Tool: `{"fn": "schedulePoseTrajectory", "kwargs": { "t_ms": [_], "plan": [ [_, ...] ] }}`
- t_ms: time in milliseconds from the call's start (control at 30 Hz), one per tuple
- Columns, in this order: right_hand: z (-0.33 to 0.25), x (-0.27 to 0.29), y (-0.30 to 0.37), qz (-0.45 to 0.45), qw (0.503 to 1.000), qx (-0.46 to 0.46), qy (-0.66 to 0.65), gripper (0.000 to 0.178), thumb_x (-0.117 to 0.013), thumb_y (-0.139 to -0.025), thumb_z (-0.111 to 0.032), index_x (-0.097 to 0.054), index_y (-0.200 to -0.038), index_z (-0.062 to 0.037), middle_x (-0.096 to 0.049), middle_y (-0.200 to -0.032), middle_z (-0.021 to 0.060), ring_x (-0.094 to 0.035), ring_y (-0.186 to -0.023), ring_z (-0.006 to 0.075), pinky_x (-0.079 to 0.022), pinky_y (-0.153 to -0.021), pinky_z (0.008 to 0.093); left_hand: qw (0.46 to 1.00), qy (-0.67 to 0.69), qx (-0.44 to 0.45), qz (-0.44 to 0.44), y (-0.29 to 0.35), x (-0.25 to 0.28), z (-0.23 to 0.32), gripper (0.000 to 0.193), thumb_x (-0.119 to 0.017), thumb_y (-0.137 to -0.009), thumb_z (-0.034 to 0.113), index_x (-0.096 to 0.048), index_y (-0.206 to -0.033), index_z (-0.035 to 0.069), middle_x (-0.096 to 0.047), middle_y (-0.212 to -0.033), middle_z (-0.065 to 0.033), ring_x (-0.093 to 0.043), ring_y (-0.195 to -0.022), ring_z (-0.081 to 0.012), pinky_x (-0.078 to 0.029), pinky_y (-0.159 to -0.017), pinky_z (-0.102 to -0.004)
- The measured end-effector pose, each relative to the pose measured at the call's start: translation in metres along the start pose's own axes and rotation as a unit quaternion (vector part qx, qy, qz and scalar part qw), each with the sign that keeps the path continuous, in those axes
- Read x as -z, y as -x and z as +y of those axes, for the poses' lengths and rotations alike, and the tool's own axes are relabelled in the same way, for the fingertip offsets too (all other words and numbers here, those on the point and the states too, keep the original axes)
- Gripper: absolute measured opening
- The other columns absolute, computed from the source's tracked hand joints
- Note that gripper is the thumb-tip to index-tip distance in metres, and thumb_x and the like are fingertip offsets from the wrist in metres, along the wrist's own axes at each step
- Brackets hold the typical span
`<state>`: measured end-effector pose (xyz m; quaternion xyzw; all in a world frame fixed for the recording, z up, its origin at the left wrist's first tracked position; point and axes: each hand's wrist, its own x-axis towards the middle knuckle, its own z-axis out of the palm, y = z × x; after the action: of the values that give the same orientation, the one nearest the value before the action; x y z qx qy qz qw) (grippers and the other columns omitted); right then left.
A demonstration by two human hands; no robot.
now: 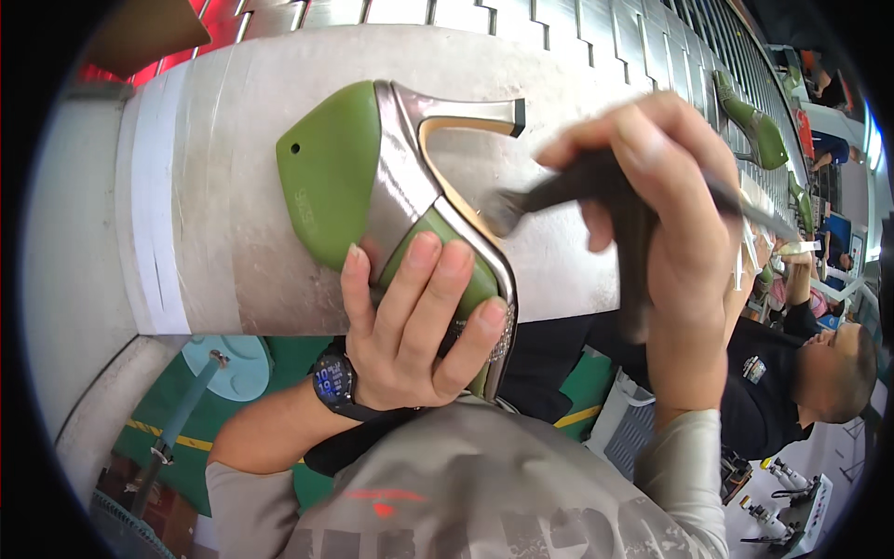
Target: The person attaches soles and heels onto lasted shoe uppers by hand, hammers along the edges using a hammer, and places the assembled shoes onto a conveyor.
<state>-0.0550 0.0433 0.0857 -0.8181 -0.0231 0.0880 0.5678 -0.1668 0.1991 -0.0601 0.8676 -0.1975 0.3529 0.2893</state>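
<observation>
A metallic high-heeled shoe (402, 154) with green panels and a tan inner edge is fitted on a green shoe last (328, 177). It lies on its side on a pale rounded work support (214, 121), its heel pointing right. My left hand (410, 317) is closed over the front part of the shoe, near a sparkling trim, and presses it down. In my right hand (670, 196) is a dark hammer (605, 182), blurred by motion. Its rounded grey face hovers close to the shoe's tan edge; whether they touch I cannot tell.
Metal conveyor slats (568, 23) run behind the support and along the right. Another green shoe (754, 121) sits on them. A person in dark clothing (759, 382) is close on my right, with others farther off. Below left is a blue round-topped stand (237, 368).
</observation>
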Motion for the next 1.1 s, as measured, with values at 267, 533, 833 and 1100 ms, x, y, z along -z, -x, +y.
{"fn": "schedulePoseTrajectory", "kwargs": {
  "t_ms": [267, 533, 833, 1100],
  "plan": [
    [0.014, 0.057, 0.034, 0.005, 0.987, 0.138, -0.085, 0.041, -0.04, -0.11, -0.031, -0.058, -0.117, 0.0051, -0.065, -0.111, 0.0285, -0.054, -0.055, 0.0103, -0.047, -0.051, 0.0219, 1.0, 0.0, 0.003, 0.005, -0.007, -0.001, 0.003, 0.038, -0.06, -0.105, 0.021, -0.052, -0.141, 0.017, -0.062, -0.141, -0.0184, -0.061, -0.133, -0.0358, -0.031, -0.12, -0.0678],
    [-0.01, -0.006, -0.004, 0.004, 0.995, -0.061, -0.081, 0.037, -0.05, -0.104, -0.029, -0.063, -0.097, 0.0047, -0.071, -0.085, 0.0245, -0.048, -0.045, 0.0095, -0.043, -0.047, 0.0207, 1.0, 0.0, 0.002, 0.005, -0.004, 0.002, -0.001, 0.039, -0.062, -0.105, 0.021, -0.051, -0.142, 0.016, -0.062, -0.141, -0.0184, -0.062, -0.132, -0.0362, -0.031, -0.12, -0.0671],
    [0.02, -0.003, 0.09, -0.006, 0.979, 0.085, -0.188, 0.036, -0.052, -0.105, -0.034, -0.057, -0.104, 0.001, -0.067, -0.098, 0.0275, -0.052, -0.049, 0.0115, -0.049, -0.052, 0.0248, 1.0, 0.011, 0.012, 0.007, -0.003, 0.003, 0.006, 0.041, -0.06, -0.106, 0.022, -0.05, -0.145, 0.015, -0.063, -0.141, -0.0186, -0.06, -0.134, -0.0364, -0.032, -0.12, -0.0663],
    [0.014, 0.022, 0.104, 0.098, 0.895, 0.24, -0.362, 0.031, -0.051, -0.106, -0.026, -0.058, -0.112, 0.0037, -0.066, -0.105, 0.0274, -0.053, -0.052, 0.0107, -0.043, -0.05, 0.0211, 0.996, -0.024, -0.073, -0.043, -0.003, 0.008, -0.011, 0.073, -0.061, -0.102, 0.053, -0.04, -0.153, 0.005, -0.051, -0.147, -0.0338, -0.053, -0.136, -0.052, -0.028, -0.118, -0.0692]
  ]
}}
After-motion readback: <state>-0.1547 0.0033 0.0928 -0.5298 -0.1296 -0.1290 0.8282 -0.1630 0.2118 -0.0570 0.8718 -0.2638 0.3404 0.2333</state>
